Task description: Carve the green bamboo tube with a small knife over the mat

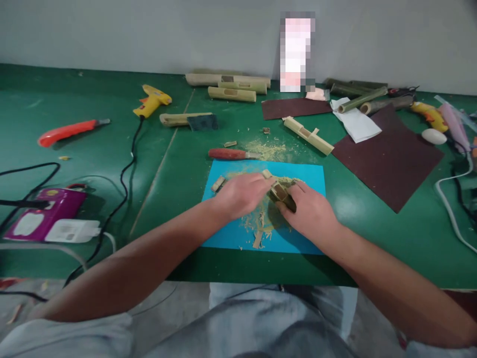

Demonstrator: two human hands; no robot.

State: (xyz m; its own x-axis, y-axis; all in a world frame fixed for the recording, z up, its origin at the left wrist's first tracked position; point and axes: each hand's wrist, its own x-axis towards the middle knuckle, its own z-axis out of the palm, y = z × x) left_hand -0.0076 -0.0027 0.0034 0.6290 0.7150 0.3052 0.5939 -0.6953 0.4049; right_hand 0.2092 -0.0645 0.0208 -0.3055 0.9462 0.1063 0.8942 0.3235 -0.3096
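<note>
Over a blue sheet [231,233] at the front of the table, both hands are on a short bamboo tube [286,199] with a rectangular slot cut in its upper side. It lies at a slant, its pale far end showing beyond my left fingers. My left hand [244,195] is closed on that far end, fingertips pressed together near the slot. My right hand [313,208] wraps the near end, thumb below and fingers above. Shavings and dust lie beneath them, with a thin strip [258,239]. A small bamboo block [218,184] lies left of my left hand.
A red-handled chisel [228,154] lies just beyond the sheet. Slotted bamboo pieces [231,94], a yellow glue gun [151,102], a red cutter [69,133] and brown sandpaper [389,159] are around. A purple power strip [55,206] with cables sits at left.
</note>
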